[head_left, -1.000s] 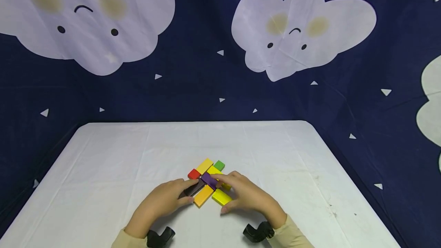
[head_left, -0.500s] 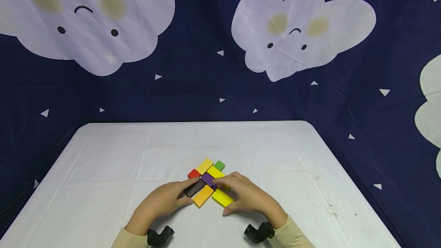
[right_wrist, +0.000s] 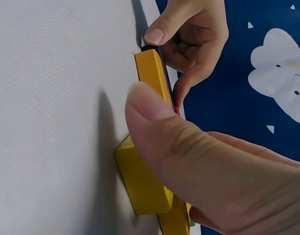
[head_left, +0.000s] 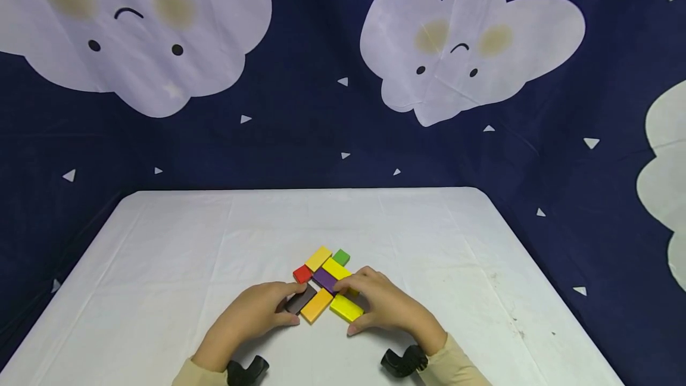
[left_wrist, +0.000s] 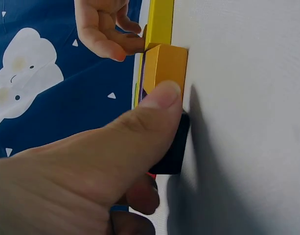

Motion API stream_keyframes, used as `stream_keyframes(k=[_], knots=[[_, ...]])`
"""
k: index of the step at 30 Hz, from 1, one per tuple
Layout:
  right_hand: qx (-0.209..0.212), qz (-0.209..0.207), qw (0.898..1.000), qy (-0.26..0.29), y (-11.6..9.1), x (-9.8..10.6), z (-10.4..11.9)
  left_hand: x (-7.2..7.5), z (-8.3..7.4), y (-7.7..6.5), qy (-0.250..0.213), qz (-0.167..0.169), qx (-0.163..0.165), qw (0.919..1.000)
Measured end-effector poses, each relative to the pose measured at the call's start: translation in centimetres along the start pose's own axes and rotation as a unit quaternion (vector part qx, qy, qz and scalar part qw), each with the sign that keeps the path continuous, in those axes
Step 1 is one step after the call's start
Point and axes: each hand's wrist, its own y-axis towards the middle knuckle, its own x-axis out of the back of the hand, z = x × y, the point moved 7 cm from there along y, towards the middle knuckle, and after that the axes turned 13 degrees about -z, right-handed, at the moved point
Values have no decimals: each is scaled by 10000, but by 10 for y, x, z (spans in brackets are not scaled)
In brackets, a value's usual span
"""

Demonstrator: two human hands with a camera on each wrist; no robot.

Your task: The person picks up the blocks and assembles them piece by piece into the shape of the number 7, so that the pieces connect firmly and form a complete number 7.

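On the white table in the head view, my left hand grips a dark brown block, index finger at its far end and thumb at its near end. An orange block lies beside it, and a purple block sits just beyond a narrow gap. My right hand arches over the cluster's right side, its index fingertip by the purple block. Its thumb is at the near end of a yellow block. In the right wrist view that thumb partly covers the yellow block.
At the far side of the cluster lie a red block, a light orange block, a green block and another yellow block. A dark blue cloth with clouds hangs behind the table.
My left hand has drawn the dark brown block slightly left and toward me, opening a gap to the purple block. The red block has shifted slightly. My right hand has barely moved.
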Motion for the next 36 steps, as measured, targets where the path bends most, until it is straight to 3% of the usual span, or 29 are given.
stream_keyframes(k=[12,25,36], knots=[[179,44,9998,-54,4,-6,-3,-6,1,0,-328,-89,94,9994],[309,85,9993,-180,5,-7,-1,-8,4,-3,-738,-171,-115,9971],[381,-244,9975,-545,2,-7,1,-17,13,-4,-1049,-315,115,9939]])
